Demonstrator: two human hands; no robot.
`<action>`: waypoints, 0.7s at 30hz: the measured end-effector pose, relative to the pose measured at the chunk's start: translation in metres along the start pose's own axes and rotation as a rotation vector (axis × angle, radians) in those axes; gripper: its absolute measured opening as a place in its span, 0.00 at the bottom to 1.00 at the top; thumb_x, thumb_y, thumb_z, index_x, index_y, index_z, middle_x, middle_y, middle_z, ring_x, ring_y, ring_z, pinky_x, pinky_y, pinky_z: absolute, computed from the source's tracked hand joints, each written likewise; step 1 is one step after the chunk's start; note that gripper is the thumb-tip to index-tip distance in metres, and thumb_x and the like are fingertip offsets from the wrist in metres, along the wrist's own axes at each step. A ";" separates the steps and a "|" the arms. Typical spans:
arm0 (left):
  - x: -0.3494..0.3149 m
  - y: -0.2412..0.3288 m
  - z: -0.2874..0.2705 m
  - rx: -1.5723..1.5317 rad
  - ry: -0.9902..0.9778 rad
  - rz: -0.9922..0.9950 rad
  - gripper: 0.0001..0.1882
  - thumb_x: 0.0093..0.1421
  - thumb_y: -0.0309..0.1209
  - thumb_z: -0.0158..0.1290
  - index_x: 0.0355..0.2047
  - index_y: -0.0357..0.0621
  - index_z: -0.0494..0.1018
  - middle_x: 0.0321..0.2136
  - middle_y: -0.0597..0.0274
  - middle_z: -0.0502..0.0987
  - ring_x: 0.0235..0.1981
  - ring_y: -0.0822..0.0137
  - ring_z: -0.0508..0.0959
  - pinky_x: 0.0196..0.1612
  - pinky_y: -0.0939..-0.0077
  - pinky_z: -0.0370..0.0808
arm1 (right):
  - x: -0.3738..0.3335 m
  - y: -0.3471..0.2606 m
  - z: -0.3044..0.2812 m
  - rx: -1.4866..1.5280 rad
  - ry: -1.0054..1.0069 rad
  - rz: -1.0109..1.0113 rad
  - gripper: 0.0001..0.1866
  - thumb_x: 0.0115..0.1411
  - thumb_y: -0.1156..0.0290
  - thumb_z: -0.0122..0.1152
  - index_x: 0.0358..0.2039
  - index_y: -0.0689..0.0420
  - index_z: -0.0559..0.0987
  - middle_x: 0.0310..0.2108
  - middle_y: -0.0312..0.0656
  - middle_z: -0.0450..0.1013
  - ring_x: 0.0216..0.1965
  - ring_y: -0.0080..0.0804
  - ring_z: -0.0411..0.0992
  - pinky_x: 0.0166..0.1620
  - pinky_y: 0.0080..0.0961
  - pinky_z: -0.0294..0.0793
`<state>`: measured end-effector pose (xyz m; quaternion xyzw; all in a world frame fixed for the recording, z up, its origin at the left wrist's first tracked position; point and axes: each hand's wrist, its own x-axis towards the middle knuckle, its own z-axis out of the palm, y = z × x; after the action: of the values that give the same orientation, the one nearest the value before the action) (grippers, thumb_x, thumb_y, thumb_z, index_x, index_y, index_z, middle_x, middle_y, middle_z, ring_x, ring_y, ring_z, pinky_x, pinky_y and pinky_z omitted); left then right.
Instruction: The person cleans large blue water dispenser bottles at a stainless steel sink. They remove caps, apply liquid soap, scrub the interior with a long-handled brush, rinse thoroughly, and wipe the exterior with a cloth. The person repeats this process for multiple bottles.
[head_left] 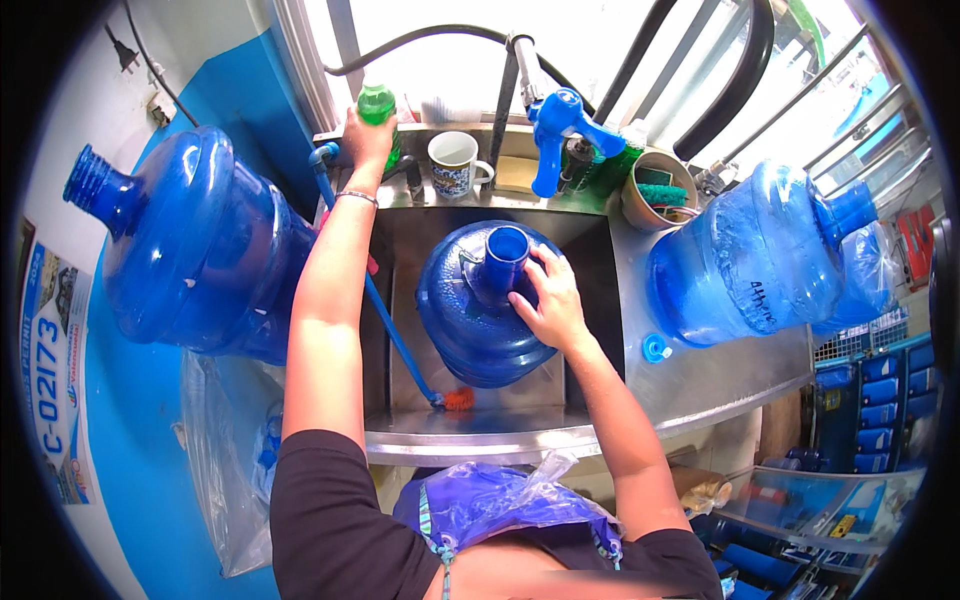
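At the back left of the sink, my left hand [366, 145] is wrapped round a green plastic bottle [376, 103]. Inside the steel sink [590, 380] stands a blue water jug [480, 345], its uncapped neck facing up. My right hand [556, 300] grips that jug at the base of the neck, thumb on the near side and fingers on the far side. A long brush with a blue handle [390, 335] and orange bristles [459, 400] leans in the sink's left part, beside the jug.
Blue jugs lie left [200, 250] and right [735, 255] of the sink. Along the back ledge are a patterned mug [455, 160], a blue-handled tap [562, 130] and a tub with a green scrubber [660, 192]. A blue cap [655, 348] rests on the right counter.
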<state>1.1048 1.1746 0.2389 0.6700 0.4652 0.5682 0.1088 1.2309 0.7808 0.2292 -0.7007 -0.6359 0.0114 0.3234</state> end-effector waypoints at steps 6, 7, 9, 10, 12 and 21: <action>-0.013 -0.022 -0.001 0.085 -0.375 -0.369 0.38 0.38 0.40 0.72 0.49 0.39 0.70 0.46 0.44 0.77 0.50 0.48 0.76 0.56 0.59 0.71 | 0.023 0.016 -0.009 0.090 -0.081 0.126 0.15 0.53 0.66 0.59 0.41 0.59 0.78 0.47 0.51 0.72 0.51 0.51 0.69 0.54 0.44 0.67; -0.018 -0.002 -0.011 0.166 -0.271 -0.358 0.37 0.40 0.39 0.71 0.49 0.38 0.70 0.48 0.44 0.74 0.52 0.48 0.73 0.58 0.60 0.69 | 0.036 0.027 -0.008 0.108 -0.014 0.087 0.10 0.54 0.71 0.55 0.35 0.59 0.78 0.36 0.49 0.75 0.42 0.46 0.74 0.46 0.40 0.71; -0.040 0.050 -0.033 0.074 -0.201 -0.198 0.36 0.46 0.38 0.68 0.53 0.37 0.67 0.49 0.43 0.72 0.52 0.47 0.71 0.59 0.60 0.68 | 0.068 0.052 0.001 0.218 0.044 0.132 0.09 0.56 0.74 0.53 0.35 0.60 0.78 0.28 0.49 0.75 0.32 0.46 0.75 0.38 0.35 0.74; -0.062 0.074 -0.046 -0.158 -0.158 0.046 0.36 0.49 0.38 0.66 0.55 0.37 0.65 0.48 0.43 0.72 0.51 0.47 0.72 0.59 0.60 0.69 | 0.088 0.068 0.009 0.169 0.009 0.133 0.09 0.56 0.75 0.55 0.37 0.58 0.78 0.30 0.50 0.76 0.35 0.47 0.76 0.40 0.37 0.74; -0.107 0.115 -0.064 -1.035 -0.807 0.048 0.24 0.54 0.35 0.63 0.49 0.38 0.73 0.46 0.52 0.74 0.49 0.62 0.74 0.54 0.68 0.71 | 0.127 0.094 0.034 -0.138 0.118 -0.027 0.17 0.53 0.74 0.61 0.44 0.55 0.76 0.34 0.51 0.76 0.39 0.51 0.76 0.46 0.43 0.73; -0.149 0.154 -0.097 -0.324 -0.807 0.031 0.12 0.46 0.25 0.60 0.34 0.43 0.79 0.35 0.57 0.78 0.39 0.57 0.79 0.48 0.69 0.74 | 0.154 0.130 0.081 0.094 -0.277 0.095 0.21 0.49 0.69 0.63 0.45 0.55 0.77 0.42 0.49 0.78 0.39 0.43 0.78 0.43 0.35 0.75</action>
<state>1.1095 0.9427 0.2768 0.8196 0.2799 0.3282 0.3771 1.3404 0.9573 0.1651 -0.7059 -0.6392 0.1531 0.2641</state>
